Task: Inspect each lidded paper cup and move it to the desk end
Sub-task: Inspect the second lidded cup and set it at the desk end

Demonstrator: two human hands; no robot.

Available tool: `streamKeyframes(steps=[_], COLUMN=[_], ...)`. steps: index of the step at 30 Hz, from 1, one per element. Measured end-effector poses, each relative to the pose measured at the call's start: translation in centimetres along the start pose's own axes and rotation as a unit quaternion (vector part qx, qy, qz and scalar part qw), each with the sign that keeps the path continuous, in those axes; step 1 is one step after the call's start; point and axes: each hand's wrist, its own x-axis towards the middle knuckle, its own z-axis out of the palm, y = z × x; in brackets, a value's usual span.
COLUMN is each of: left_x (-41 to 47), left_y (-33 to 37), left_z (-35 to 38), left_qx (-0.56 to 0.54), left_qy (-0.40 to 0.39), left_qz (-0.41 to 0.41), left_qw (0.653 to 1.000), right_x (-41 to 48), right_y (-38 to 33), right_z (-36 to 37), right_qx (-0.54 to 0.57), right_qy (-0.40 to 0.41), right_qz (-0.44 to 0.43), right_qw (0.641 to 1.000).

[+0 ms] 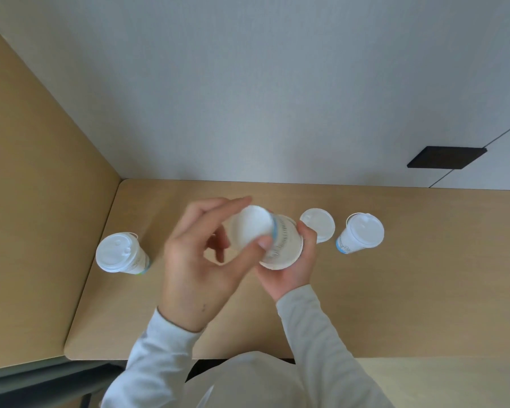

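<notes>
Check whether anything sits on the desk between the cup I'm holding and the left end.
Only one thing: a lidded paper cup already stands near the left end. The desk between it and the held cup looks bare.

We have one view only, a wide-angle camera worn on the head, looking forward and steeply down. It sits close above the work: our two sleeves rise from the bottom edge and the left hand [200,260] and right hand [289,260] meet near the middle of the frame. The wooden desk [395,304] fills the lower half, its rounded left end in view, its right side running out of frame. The grey wall [248,83] behind takes the upper half. Straight lines bow towards the frame's edges.
</notes>
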Motion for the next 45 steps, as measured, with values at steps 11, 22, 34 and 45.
streamKeyframes(steps=[11,22,34,45], left_x=[-1.2,-3.4,-5.0,-3.7], left_y=[-4.5,-9.1,-17.0,-22.4], left_z=[5.5,2.9,-1.7,-2.9], left_qx=[0.092,-0.141,-0.176,-0.184], left_qy=[0.000,0.137,0.226,0.226], left_qz=[-0.055,-0.280,-0.415,-0.457], left_qw=[0.994,0.940,0.863,0.841], right_x=[-0.3,2.6,6.9,9.7], right_y=[-3.1,0.6,10.2,13.7], right_z=[2.2,-0.4,0.5,0.3], right_qx=[-0.420,-0.463,-0.552,-0.553], right_qy=[0.082,-0.036,-0.049,0.022], right_qz=[-0.144,-0.096,0.005,0.012], right_qw=[0.892,0.880,0.832,0.833])
